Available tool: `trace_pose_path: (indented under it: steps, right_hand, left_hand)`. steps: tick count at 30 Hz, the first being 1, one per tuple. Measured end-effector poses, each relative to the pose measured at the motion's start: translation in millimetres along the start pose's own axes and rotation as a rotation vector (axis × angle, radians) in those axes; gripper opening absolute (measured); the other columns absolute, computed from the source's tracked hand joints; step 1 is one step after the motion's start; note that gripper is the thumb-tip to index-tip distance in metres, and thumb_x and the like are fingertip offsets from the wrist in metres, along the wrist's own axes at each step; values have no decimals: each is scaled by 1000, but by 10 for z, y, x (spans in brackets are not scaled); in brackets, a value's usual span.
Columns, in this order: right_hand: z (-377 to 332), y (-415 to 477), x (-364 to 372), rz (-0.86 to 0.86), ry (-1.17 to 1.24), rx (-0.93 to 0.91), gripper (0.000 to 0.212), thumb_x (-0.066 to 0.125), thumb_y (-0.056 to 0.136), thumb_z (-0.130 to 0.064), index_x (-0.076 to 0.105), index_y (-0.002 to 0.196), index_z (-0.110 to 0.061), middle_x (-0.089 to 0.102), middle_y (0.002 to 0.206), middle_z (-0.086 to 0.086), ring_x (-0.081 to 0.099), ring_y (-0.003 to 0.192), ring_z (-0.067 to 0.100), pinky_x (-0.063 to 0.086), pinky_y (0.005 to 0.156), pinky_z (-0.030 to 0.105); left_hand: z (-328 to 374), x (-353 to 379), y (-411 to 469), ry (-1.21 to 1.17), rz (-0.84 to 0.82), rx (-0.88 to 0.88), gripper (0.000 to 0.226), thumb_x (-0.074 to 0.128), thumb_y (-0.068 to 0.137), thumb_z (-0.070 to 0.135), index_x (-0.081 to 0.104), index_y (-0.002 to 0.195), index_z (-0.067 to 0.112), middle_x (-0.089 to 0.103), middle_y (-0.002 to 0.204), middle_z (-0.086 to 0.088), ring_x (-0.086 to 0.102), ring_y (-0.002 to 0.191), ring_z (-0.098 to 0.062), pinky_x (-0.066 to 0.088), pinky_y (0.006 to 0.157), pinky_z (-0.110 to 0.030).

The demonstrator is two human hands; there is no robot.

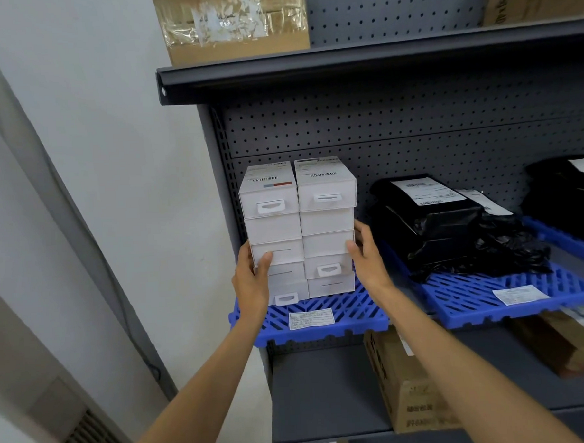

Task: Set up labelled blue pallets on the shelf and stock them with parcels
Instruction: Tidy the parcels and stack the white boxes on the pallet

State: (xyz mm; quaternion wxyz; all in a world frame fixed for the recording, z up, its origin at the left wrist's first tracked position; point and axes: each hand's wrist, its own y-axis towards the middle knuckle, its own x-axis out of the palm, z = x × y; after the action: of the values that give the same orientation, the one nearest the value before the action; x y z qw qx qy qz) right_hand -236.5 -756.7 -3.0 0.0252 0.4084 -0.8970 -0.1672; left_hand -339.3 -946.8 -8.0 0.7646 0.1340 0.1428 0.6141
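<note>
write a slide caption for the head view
Both hands, left and right, press the sides of two stacks of white boxes on a labelled blue pallet beside black parcels.

White parcel boxes (301,227) – two columns side by side, approx. five high, upright, at the back left of the left blue pallet (348,314); barcode labels on the top faces. White paper label (310,319) stuck at that pallet's front edge. Second blue pallet (471,297) just to the right, also w/ a label (520,294) near the front – carries a heap of black poly-bag parcels (451,227), shipping labels up.
</note>
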Motion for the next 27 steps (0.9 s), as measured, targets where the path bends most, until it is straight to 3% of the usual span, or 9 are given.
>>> trace_pose_path:
  steps: [2,6,9,17,22,27]
  right_hand:
    - [18,9,-16,-8,4,-1,44,43,102,-9,40,140,-31,52,139,-4,49,127,14,39,111,45]
    - [35,28,-24,-9,-9,-7,42,43,102,-10,42,139,-30,55,137,-3,51,126,15,40,111,45]
    - [36,57,-21,-12,-29,-6,42,41,102,-9,41,140,-28,56,134,-3,53,123,16,41,110,44]
    - [7,46,27,33,-76,31,41,38,104,-13,41,140,-30,60,122,-2,56,115,19,44,105,43]
    - [-127,-15,46,-22,-143,50,48,37,103,-14,30,148,-29,56,116,-3,54,106,19,42,89,31]
    - [-234,37,-88,-236,-15,44,70,55,98,-27,13,155,-26,39,150,-8,40,136,11,33,115,36]
  left_hand:
    - [-37,-23,-16,17,-22,11,47,63,94,24,49,139,20,64,120,9,60,104,4,50,82,-7]
    - [-98,-48,-7,45,-53,20,60,70,88,28,45,143,19,62,130,6,60,116,-9,52,97,-27]
    - [-107,-33,9,30,-36,17,62,73,86,26,46,142,19,61,132,5,59,119,-12,51,101,-35]
    - [-62,-36,43,-45,2,-21,74,82,76,14,47,142,18,62,131,4,59,120,-14,50,103,-38]
    - [-25,-47,38,-69,-1,-28,80,83,74,13,44,143,21,60,132,5,59,121,-15,49,104,-42]
    - [98,-151,97,8,-167,77,89,78,82,26,24,153,32,44,146,19,46,130,2,43,109,-32]
